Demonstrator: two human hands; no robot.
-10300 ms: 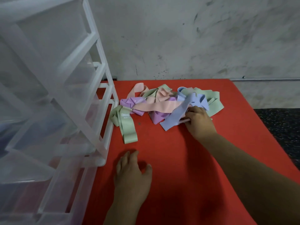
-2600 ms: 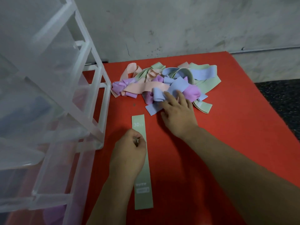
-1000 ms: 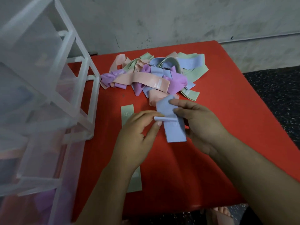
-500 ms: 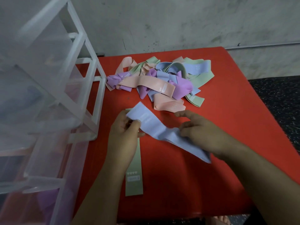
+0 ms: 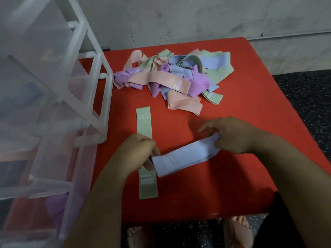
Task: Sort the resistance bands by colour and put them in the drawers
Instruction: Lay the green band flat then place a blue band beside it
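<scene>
A blue band [image 5: 184, 155] is stretched flat between my two hands just above the red table [image 5: 241, 122]. My left hand [image 5: 138, 154] pinches its left end and my right hand [image 5: 232, 135] grips its right end. Under my left hand a green band [image 5: 144, 122] marked 30 lies straight on the table. Farther back a tangled pile of bands [image 5: 172, 79] holds pink, purple, blue and green ones. The clear plastic drawer unit [image 5: 53, 108] stands at the left.
A purple shape shows through a lower drawer [image 5: 55, 206]. A grey wall [image 5: 197, 18] rises behind the table. Dark speckled floor [image 5: 308, 97] lies to the right. Feet in sandals [image 5: 236, 230] show below the table's near edge.
Both hands have turned the blue band: its left end came down toward me over the green band and its right end rose. The camera view shifted slightly.
</scene>
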